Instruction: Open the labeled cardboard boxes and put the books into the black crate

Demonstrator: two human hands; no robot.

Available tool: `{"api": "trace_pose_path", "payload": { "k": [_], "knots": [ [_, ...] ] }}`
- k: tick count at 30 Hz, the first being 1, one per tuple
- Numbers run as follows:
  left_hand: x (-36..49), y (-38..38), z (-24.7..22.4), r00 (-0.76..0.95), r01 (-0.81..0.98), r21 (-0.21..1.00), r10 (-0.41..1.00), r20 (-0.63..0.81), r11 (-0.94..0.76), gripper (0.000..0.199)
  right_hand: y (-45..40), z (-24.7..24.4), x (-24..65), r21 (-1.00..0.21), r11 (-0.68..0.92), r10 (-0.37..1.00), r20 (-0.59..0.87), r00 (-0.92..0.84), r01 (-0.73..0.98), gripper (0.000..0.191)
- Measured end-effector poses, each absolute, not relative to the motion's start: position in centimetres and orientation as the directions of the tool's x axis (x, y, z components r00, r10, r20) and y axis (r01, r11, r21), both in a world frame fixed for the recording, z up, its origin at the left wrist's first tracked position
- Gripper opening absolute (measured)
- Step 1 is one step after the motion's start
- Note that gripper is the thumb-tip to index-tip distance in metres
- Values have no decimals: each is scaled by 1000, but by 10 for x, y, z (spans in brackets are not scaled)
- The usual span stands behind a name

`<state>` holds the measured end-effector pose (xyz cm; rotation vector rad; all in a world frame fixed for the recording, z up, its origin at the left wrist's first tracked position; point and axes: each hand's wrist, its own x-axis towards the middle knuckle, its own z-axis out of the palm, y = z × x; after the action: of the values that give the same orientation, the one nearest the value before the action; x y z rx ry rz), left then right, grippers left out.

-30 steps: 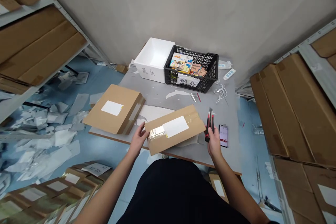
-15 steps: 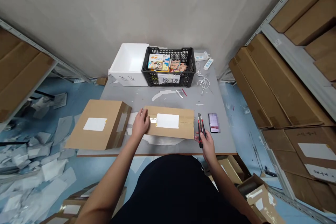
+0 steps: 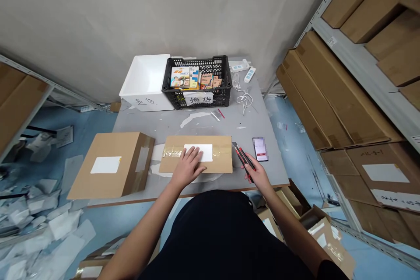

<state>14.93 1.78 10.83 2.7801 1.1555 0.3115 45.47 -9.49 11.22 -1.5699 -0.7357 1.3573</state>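
A flat, taped cardboard box [image 3: 216, 165] with a white label lies in the middle of the table, close to its front edge. Spread over the label and box top is my left hand [image 3: 188, 167], fingers apart. My right hand [image 3: 257, 173] is wrapped round a red and black utility knife [image 3: 244, 158], just right of the box. The knife's tip is beside the box's right end and points away from me, slightly left. A larger cardboard box [image 3: 82, 179] with a white label stands on the left of the table.
At the table's back are a white foam box [image 3: 147, 101] and a black crate [image 3: 197, 96] holding booklets. A phone [image 3: 260, 148], a white cable [image 3: 244, 99] and power strips [image 3: 250, 75] lie on the right. Shelves with cartons [image 3: 341, 100] flank the table.
My left hand has moved from the box's left end onto its label. The knife in my right hand has tilted leftward, its tip now nearer the box. The whole view has shifted slightly.
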Motion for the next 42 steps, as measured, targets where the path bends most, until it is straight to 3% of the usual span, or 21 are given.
{"api": "trace_pose_path", "payload": {
  "k": [8,28,42],
  "knots": [
    [143,18,107,807,561,158,580,112,-812,87,-88,118,464,-895,-442,880,-445,167,-58,76],
    [149,14,104,736,651,153,667,113,-744,80,-101,126,472,-839,-545,838,-544,42,5,67],
    [148,15,103,727,653,221,682,85,-724,83,-108,136,487,-806,-586,806,-591,-37,86,63]
  ]
}}
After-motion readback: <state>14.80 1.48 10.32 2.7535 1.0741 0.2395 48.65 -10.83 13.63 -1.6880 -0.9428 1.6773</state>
